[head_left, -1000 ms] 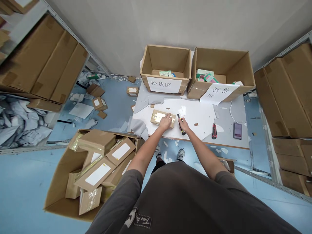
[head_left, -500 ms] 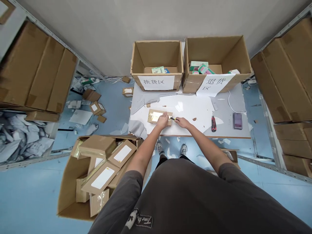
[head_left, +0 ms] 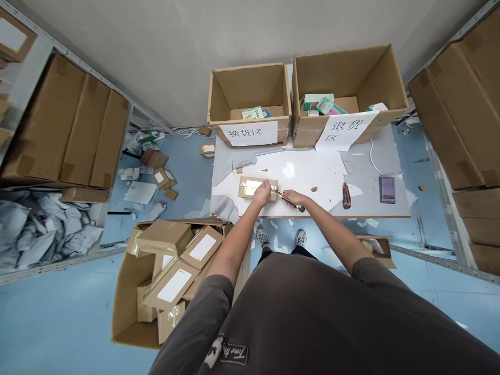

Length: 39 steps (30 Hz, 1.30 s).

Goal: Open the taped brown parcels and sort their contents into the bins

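Observation:
A small taped cardboard box (head_left: pixel 247 188) with a white label lies on the white table. My left hand (head_left: pixel 262 192) is closed over its right part, holding it against the tabletop. In my right hand (head_left: pixel 294 198) is a yellow-and-black utility knife (head_left: pixel 300 208), its front end pointing left at the box's right end. Whether the blade touches the tape is too small to tell. Farther right on the table lies a red-and-black tool (head_left: pixel 346 196), apart from both hands.
Two open cartons with paper signs, the left carton (head_left: pixel 250 136) and the right carton (head_left: pixel 307 136), stand at the table's back, small packages inside. A blurred dark rectangle (head_left: pixel 387 189) lies at the right. A large carton (head_left: pixel 127 302) of parcels stands at lower left. Loaded shelves flank both sides.
The knife has turned in my right hand, so its yellow-and-black handle now shows below the fingers. My left hand stays on the box. The view has shifted slightly.

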{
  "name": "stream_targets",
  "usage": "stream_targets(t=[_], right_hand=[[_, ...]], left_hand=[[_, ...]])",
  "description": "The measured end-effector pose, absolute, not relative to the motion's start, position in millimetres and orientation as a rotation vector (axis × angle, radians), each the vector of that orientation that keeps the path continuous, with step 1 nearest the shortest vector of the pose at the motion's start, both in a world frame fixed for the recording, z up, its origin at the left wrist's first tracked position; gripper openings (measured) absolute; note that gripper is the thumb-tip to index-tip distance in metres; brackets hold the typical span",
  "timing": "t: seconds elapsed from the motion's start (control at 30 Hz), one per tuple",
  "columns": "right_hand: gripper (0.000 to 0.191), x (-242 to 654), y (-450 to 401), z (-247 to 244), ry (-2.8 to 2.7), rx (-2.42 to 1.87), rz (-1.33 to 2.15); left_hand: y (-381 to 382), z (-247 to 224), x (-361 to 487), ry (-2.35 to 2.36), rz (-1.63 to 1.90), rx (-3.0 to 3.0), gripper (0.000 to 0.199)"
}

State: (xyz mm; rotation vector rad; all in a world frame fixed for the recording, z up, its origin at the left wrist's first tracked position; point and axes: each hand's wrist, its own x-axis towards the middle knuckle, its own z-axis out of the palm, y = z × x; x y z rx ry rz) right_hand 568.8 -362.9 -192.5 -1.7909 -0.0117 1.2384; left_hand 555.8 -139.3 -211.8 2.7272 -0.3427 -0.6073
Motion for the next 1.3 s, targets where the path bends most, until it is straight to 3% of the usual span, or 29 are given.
stream_targets(t=[0.37,0.63,0.8,0.97,1.17,1.3], right_hand=[[0.025,564,-349,-198,-0.078,-1.931,1.173],[0.024,548,-362,-191,-0.091,-1.918,1.249],[0.024,528,-391,-175,-0.018,-1.943,1.175],[0.026,517,-394,-170,0.082,-1.897,1.017],[0.029,523,-376,-178,0.04,-2.092,0.952],[0.03,537,-370,-185,-0.051,-2.273,0.87]], left_hand=[[-137,-207,552,-0.313,-0.626,2.708,0.111],[-138,-195,556,-0.317,-0.642,2.646,0.093],[-127,-183,570,-0.297,-0.574,2.661,0.059],[-126,-184,592,-0.359,-0.505,2.823,0.069],[-127,-196,594,-0.383,-0.51,2.782,0.052],[-123,-206,571,-0.398,-0.422,2.8,0.052]])
